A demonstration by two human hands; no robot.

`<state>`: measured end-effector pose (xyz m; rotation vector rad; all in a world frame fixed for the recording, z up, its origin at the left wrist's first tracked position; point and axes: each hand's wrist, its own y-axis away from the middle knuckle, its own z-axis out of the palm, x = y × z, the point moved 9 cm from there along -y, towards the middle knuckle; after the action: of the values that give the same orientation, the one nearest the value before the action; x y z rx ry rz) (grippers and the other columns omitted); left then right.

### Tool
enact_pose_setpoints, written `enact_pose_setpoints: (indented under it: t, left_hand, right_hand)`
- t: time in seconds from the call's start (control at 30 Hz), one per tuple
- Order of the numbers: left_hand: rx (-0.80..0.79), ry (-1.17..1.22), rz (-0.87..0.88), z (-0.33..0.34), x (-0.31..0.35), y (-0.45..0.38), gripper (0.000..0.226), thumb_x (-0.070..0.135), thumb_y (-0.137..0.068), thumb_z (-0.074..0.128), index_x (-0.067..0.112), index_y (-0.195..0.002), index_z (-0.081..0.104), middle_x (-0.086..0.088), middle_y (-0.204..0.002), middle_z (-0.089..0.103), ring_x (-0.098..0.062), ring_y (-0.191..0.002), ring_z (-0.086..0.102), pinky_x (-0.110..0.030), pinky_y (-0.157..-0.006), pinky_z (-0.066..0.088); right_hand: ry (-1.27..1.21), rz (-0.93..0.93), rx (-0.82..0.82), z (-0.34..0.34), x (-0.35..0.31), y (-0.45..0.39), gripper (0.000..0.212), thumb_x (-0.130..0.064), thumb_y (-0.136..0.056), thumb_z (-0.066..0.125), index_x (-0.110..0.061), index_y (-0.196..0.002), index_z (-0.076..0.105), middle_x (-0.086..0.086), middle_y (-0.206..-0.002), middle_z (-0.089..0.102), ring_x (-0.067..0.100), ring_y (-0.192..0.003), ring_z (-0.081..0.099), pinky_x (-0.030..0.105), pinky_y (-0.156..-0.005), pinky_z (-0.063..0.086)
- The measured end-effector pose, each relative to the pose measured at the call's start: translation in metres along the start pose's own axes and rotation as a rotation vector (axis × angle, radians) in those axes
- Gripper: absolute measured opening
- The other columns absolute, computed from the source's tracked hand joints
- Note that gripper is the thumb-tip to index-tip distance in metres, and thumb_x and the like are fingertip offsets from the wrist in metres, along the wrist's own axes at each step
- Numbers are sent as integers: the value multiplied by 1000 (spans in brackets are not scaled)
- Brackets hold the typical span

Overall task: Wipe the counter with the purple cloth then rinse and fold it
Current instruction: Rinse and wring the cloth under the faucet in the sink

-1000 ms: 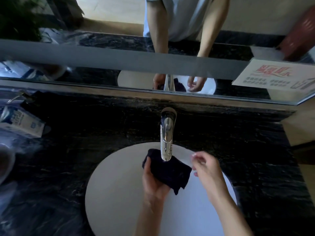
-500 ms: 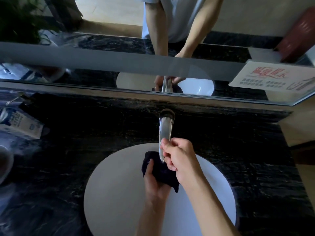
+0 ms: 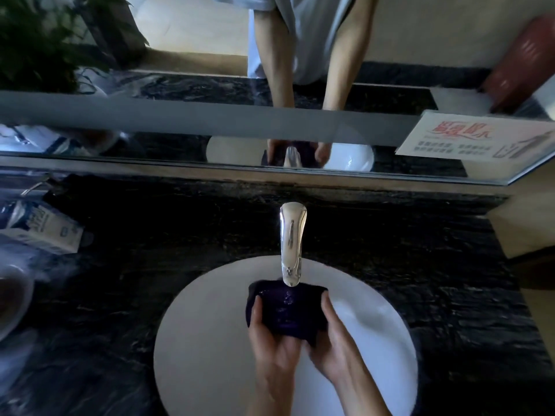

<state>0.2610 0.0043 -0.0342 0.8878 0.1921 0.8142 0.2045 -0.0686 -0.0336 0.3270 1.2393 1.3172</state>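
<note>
The purple cloth [image 3: 286, 309] is bunched up over the white round sink [image 3: 198, 340], right under the spout of the chrome tap [image 3: 290, 244]. Water drops show on the cloth below the spout. My left hand [image 3: 270, 340] grips the cloth's left side, thumb on top. My right hand [image 3: 336, 340] grips its right side. The black marble counter [image 3: 150, 250] surrounds the sink.
A mirror [image 3: 210, 109] runs along the back wall and reflects my arms and the basin. A white and blue carton [image 3: 42, 232] lies at the counter's left, with a bowl [image 3: 12, 298] at the left edge. A printed sign [image 3: 468, 139] leans at the right.
My right hand has come off the tap and dropped down to grip the cloth's right side. The cloth now sits spread between both hands under the spout, with water on it.
</note>
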Motion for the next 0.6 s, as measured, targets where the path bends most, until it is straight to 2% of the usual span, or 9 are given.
enact_pose_setpoints:
  t: [0.03, 0.07, 0.13, 0.2, 0.27, 0.37, 0.43, 0.5, 0.6]
  left_hand:
    - [3, 3, -11, 0, -2, 3, 53, 39, -103, 45, -2, -100, 78, -25, -98, 75, -36, -82, 76, -50, -72, 63]
    - [4, -12, -29, -1, -4, 7, 49, 39, -102, 48, -2, -110, 74, -26, -103, 74, -38, -85, 76, -50, -70, 63]
    - [12, -102, -27, -9, 0, 12, 48, 37, -100, 50, -2, -125, 64, -28, -112, 71, -40, -92, 74, -48, -72, 63]
    - [9, -229, 48, -17, 13, 14, 48, 31, -100, 51, -5, -132, 58, -29, -117, 68, -40, -100, 71, -47, -81, 62]
    - [11, -313, 136, -24, 28, 14, 45, 24, -99, 54, -3, -135, 56, -29, -121, 67, -40, -107, 68, -49, -90, 56]
    - [-4, -340, 190, -33, 40, 12, 41, 22, -98, 55, 7, -136, 58, -27, -129, 65, -42, -119, 63, -52, -100, 49]
    - [-21, -332, 187, -37, 41, 14, 43, 26, -98, 56, 10, -138, 58, -28, -134, 62, -43, -125, 59, -55, -105, 46]
    - [-30, -335, 202, -42, 45, 15, 45, 32, -99, 56, 10, -137, 58, -27, -136, 61, -42, -126, 58, -55, -108, 45]
    - [-86, -461, 249, -44, 53, 18, 75, 55, -83, 74, 9, -139, 56, -22, -137, 62, -36, -129, 59, -45, -103, 52]
  right_hand:
    - [-91, 61, -72, 7, 11, 1, 65, -56, -98, 48, -2, -130, 66, 27, -135, 63, 36, -127, 60, 47, -111, 43]
    - [-169, 96, -112, 13, 17, 3, 66, -55, -100, 44, 0, -133, 64, 28, -138, 61, 38, -132, 57, 49, -117, 38]
    - [-233, 81, -119, 15, 20, 2, 57, -43, -102, 46, 2, -134, 62, 29, -136, 62, 40, -130, 59, 49, -112, 44]
    - [-253, 21, -78, 14, 18, 1, 48, -27, -100, 51, 4, -135, 58, 29, -131, 65, 40, -121, 65, 46, -98, 55]
    - [-248, -12, -78, 14, 19, 2, 43, -19, -99, 50, 4, -135, 56, 29, -128, 66, 39, -115, 68, 44, -92, 59]
    - [-215, 2, -94, 21, 26, 5, 43, -18, -97, 51, 5, -133, 56, 31, -128, 66, 42, -116, 67, 50, -98, 55]
    - [-207, -7, -94, 23, 29, 6, 46, -19, -95, 53, 6, -135, 55, 32, -128, 65, 44, -118, 65, 50, -100, 51]
    - [-190, -24, -80, 24, 30, 6, 44, -18, -96, 54, 5, -133, 56, 30, -125, 68, 42, -113, 68, 48, -94, 54]
    - [-113, -64, -73, 23, 27, 3, 34, -14, -101, 52, 1, -130, 60, 25, -122, 71, 39, -111, 70, 46, -92, 55]
